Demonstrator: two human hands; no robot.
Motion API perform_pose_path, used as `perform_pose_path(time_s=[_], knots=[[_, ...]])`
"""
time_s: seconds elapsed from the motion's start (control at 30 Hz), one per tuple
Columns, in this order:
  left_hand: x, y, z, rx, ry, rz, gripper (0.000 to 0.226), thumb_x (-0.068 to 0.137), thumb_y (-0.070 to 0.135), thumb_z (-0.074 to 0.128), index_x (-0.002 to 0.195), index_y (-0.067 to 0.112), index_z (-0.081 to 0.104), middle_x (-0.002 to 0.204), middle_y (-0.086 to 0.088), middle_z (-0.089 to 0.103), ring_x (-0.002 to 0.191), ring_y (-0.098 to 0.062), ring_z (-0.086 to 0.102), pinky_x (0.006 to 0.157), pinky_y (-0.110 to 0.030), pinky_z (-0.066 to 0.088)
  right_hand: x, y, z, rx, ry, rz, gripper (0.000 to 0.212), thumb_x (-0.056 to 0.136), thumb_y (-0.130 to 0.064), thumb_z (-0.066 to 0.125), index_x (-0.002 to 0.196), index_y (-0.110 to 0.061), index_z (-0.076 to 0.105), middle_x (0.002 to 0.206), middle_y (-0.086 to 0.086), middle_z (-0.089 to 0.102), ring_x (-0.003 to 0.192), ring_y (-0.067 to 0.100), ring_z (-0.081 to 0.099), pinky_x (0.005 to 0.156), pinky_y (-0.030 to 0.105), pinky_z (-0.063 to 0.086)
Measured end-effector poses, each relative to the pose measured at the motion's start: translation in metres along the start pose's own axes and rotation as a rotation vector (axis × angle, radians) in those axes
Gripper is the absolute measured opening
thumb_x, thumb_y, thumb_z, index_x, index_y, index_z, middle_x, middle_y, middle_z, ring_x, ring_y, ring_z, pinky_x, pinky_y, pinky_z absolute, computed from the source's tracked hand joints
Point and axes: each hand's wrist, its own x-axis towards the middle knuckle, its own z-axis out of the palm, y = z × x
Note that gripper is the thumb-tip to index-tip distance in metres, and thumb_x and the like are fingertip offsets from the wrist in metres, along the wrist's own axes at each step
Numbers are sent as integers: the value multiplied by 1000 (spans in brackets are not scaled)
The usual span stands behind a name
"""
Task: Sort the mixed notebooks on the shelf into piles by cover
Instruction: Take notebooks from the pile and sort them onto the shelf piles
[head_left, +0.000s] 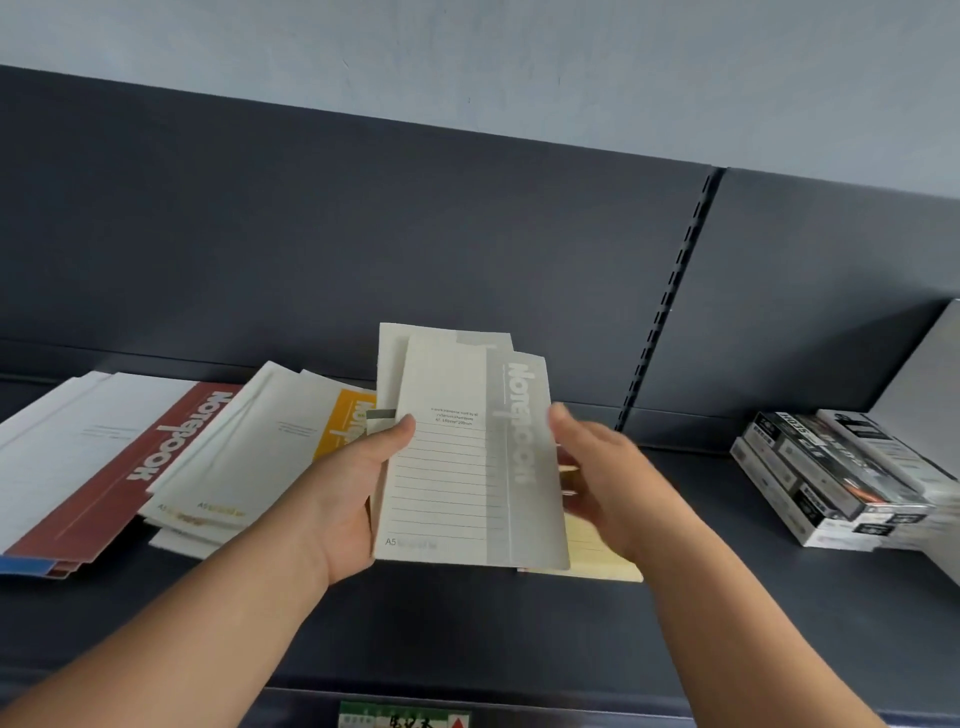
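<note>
Left grip (358, 493) pinches the grey-spined notebook (457, 467) at its left edge, thumb over the cover. It holds it above the shelf (727, 597) with a second notebook (415, 343) fanned behind, long axis running away from me. Right grip (602, 467) sits at the spine edge, blurred; I cannot tell if it pinches or lies spread. Red-cover pile (130, 467) and yellow-cover pile (345, 421) lie leftward, nearer the left grip.

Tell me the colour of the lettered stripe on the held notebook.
The lettered stripe on the cream lined notebook is grey; head view.
</note>
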Motion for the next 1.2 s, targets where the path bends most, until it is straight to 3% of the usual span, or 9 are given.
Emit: perform_pose_path(time_s=[0.07, 0.2, 0.33, 0.6, 0.73, 0.87, 1.03, 1.2], knots=[[0, 1, 1, -19, -4, 9, 30, 95, 36, 53, 112, 19, 72, 107, -10, 75, 99, -33, 70, 82, -47, 55, 2, 4, 11, 23, -81, 54, 26, 92, -27, 68, 111, -10, 65, 104, 5, 76, 95, 26, 73, 85, 43, 59], [2, 2, -7, 5, 45, 47, 27, 99, 21, 46, 116, 16, 67, 112, -13, 72, 104, -33, 66, 87, -47, 51, 8, 10, 10, 97, 59, 45, 16, 90, -11, 69, 105, -11, 65, 102, 8, 76, 94, 31, 72, 86, 52, 58], [5, 7, -21, 54, 83, 71, 26, 99, 16, 48, 119, 19, 65, 114, -11, 72, 109, -33, 63, 89, -51, 50, 12, 6, 2, 193, 104, 43, 16, 93, -9, 65, 108, -15, 64, 104, 5, 75, 96, 31, 70, 84, 53, 56], [-3, 19, -30, 88, 76, 153, 33, 84, 15, 68, 117, 21, 68, 109, -7, 74, 106, -32, 67, 95, -54, 49, 6, 3, 40, 118, -132, 63, 29, 86, 0, 70, 113, -9, 63, 102, 8, 77, 95, 31, 74, 86, 47, 58], [-5, 28, -41, 13, 94, 115, 26, 92, 28, 63, 117, 22, 67, 107, -8, 75, 106, -33, 67, 96, -53, 50, 9, -3, 43, 89, -109, 25, 32, 85, -1, 71, 114, -9, 63, 103, 7, 77, 98, 33, 72, 92, 52, 55], [-5, 32, -40, 120, 83, 91, 23, 95, 17, 60, 116, 20, 67, 106, -10, 75, 103, -33, 68, 92, -53, 52, 8, -9, 36, 106, -78, 12, 30, 84, 0, 71, 113, -7, 65, 103, 9, 77, 97, 33, 72, 88, 50, 56], [3, 26, -19, 89, 214, 218, 16, 93, 11, 61, 97, 26, 67, 95, -3, 74, 92, -26, 67, 72, -38, 55, 2, 0, 16, 268, 81, 43, 21, 88, -3, 68, 108, -11, 66, 101, 6, 77, 93, 30, 71, 74, 45, 55], [12, 12, 12, -90, 238, 251, 17, 91, 11, 63, 98, 27, 66, 99, -1, 73, 95, -25, 67, 83, -44, 55, -11, 20, 10, 576, 74, 123, 26, 95, -3, 57, 119, -12, 60, 102, 5, 77, 95, 24, 71, 74, 43, 56]])
